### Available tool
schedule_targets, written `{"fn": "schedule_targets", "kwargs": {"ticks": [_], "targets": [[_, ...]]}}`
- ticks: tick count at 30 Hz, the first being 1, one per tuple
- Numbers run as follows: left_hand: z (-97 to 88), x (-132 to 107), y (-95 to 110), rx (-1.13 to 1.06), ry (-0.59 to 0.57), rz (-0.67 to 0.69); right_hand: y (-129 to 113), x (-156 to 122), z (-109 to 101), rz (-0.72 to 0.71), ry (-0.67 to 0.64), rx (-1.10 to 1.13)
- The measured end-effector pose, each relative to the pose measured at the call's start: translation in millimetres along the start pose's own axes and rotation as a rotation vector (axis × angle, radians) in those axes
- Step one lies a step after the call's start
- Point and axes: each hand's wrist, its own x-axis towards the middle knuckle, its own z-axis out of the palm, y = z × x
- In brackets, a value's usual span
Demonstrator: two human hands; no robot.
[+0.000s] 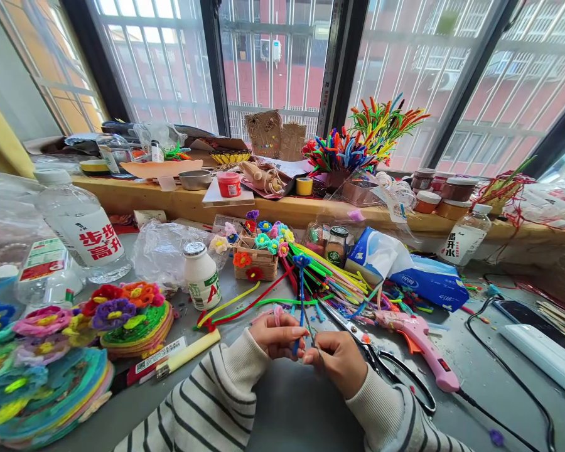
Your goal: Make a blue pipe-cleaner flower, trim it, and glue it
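Observation:
My left hand [277, 336] pinches the stem of a blue pipe-cleaner flower [302, 261], held upright with its bloom at the top. Close beside it, my right hand [339, 361] is closed on a thin dark strip [310, 326] that touches or crosses the blue stem; its exact kind is unclear. Something pink and fuzzy [277, 314] shows at a left finger. Behind the hands lies a bundle of coloured pipe cleaners [332, 282]. Large scissors [381, 358] rest by my right hand, and finished flowers fill a small woven basket [255, 269].
To the right lie a pink glue gun [421, 342] with its cord, a blue tissue pack [428, 282] and a white power strip [541, 364]. Pipe-cleaner flowers on round coiled bases [51, 402], a white bottle [201, 276] and a large water bottle [82, 226] stand left.

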Motion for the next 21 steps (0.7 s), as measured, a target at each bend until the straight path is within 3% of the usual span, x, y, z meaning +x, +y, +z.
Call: {"fn": "schedule_targets", "kwargs": {"ticks": [7,12,21], "targets": [[-1.8,0.8,-2.1,0.01,-0.057,0.02,4.6,0.7,-1.4,-0.082,-0.175,0.104],[-3.8,1.4,-4.3,0.052,-0.136,-0.009,4.9,0.9,-1.6,-0.082,-0.219,0.09],[-6.3,4.2,-5.6,0.021,-0.089,0.006,1.9,1.7,-2.5,-0.049,0.015,-0.062]]}}
